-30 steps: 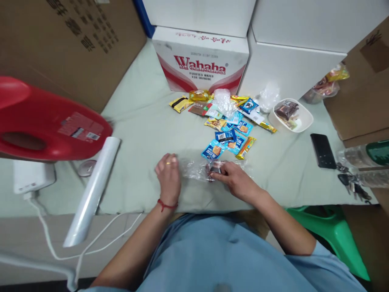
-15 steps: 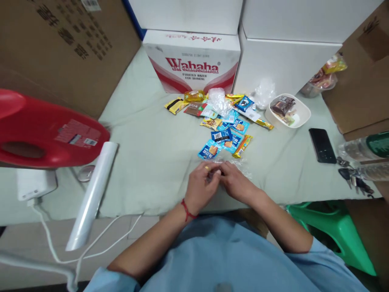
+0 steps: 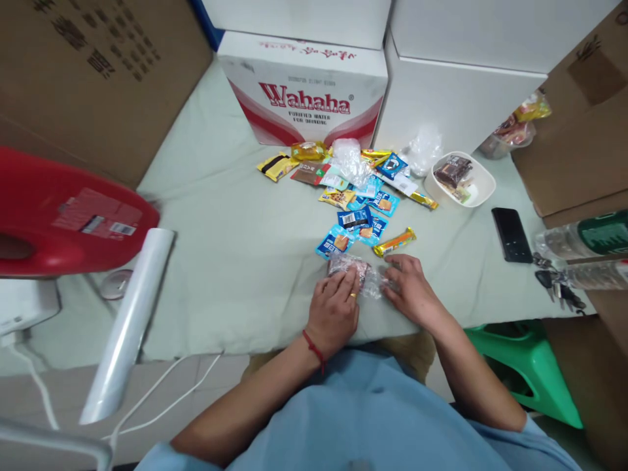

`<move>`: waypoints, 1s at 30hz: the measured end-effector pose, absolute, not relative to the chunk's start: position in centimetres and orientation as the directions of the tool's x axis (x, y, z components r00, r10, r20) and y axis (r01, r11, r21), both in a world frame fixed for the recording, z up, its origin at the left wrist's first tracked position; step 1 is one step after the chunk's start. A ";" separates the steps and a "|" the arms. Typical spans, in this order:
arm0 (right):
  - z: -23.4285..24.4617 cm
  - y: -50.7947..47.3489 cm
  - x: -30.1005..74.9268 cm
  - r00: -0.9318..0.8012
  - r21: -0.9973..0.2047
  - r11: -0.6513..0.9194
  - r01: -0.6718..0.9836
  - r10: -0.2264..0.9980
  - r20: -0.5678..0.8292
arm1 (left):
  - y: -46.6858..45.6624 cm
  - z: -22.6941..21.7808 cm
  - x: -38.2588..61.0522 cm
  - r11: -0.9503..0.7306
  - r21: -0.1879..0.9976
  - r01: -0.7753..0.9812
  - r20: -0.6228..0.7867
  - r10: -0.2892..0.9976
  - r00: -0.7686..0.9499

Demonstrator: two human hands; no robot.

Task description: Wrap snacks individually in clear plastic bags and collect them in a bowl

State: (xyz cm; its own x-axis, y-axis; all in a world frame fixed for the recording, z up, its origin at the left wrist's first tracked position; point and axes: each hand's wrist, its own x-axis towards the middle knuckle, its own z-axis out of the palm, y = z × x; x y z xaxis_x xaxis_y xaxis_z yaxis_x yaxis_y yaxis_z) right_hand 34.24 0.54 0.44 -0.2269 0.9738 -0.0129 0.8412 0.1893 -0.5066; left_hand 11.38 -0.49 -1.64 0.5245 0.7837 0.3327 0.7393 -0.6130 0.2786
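Note:
A small dark reddish-brown snack packet (image 3: 362, 269) in crinkled clear plastic film (image 3: 373, 286) lies at the table's front edge. My left hand (image 3: 333, 304) rests on it with fingers stretched out flat, covering part of the packet. Thumb and fingers apart, my right hand (image 3: 409, 288) is at the film's right end, and its fingertips seem to touch the film. Just beyond lie a yellow-orange snack stick (image 3: 395, 242), a light blue snack packet (image 3: 335, 242) and a dark blue packet (image 3: 354, 218).
More snack packets lie before a Wahaha carton (image 3: 307, 98). Rightward are a white bowl (image 3: 485, 186) holding packets, a phone (image 3: 511, 235), keys (image 3: 559, 284) and bottles (image 3: 601, 235). At left are a white film roll (image 3: 127, 327) and a red plastic container (image 3: 108, 229).
My hands have moved apart from their pinch together. The left now lies flat on the wrapped packet, the right has shifted right. The yellow-orange stick has turned and moved slightly right.

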 end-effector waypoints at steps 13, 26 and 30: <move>4.3 7.4 24.0 -0.278 -0.398 0.176 0.900 0.936 -0.214 | -0.9 -2.0 10.4 -0.657 0.313 0.685 0.344 0.751 0.563; 1.5 2.8 22.2 -0.473 -0.179 0.471 0.864 0.880 0.031 | -2.0 -1.1 -0.2 -0.433 0.465 0.772 0.377 0.886 0.270; 2.1 2.5 23.8 -0.431 -0.176 0.428 0.887 0.902 0.018 | -2.0 -2.3 -0.5 -0.474 0.406 0.781 0.410 0.859 0.308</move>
State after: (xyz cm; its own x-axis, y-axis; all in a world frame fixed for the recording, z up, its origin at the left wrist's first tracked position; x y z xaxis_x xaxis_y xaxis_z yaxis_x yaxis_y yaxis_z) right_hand 23.79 2.48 2.09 -0.4314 0.9020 0.0181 0.8868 0.4276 -0.1755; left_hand -0.47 -2.02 -2.32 0.3076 0.8586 0.4101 0.7813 -0.4739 0.4062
